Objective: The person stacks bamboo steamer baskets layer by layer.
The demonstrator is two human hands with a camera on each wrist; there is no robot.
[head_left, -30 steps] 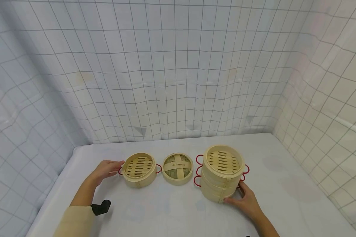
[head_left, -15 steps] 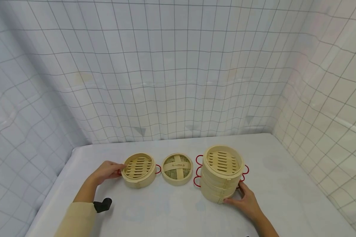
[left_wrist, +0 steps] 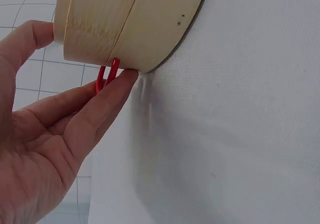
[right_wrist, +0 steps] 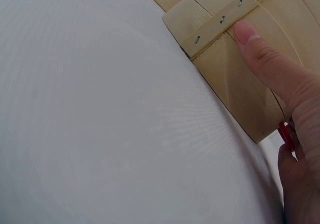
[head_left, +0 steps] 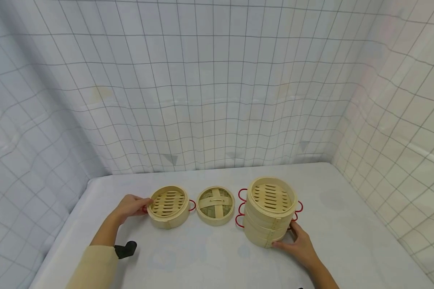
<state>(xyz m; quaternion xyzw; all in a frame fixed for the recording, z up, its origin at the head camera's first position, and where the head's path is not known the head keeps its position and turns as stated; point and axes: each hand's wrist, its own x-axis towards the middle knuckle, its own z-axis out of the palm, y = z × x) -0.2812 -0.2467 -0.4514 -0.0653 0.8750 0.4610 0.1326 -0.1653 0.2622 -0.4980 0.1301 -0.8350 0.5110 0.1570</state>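
At the left of the head view my left hand [head_left: 130,206] holds a single bamboo steamer basket [head_left: 171,222] by its left side. One digit touches the upper rim, while the other fingers lie by the red handle [left_wrist: 114,70] and the lower edge. On the right, several bamboo steamer baskets stand in a stack [head_left: 261,228], with the slotted floor of the top one showing. My right hand [head_left: 299,245] grips this stack low on its right side. The thumb presses the wall near the stapled seam; the other fingers are partly hidden behind, near a red handle [right_wrist: 286,134].
Between the single basket and the stack lies a round woven bamboo lid [head_left: 215,212] with a small handle on top. All stand on a white-covered table [head_left: 202,261]. White grid-patterned curtains [head_left: 217,100] enclose the back and both sides.
My left hand has moved slightly right, from beside the single basket's handle onto its rim and side. My right hand stays on the stack; the baskets and lid have hardly moved.
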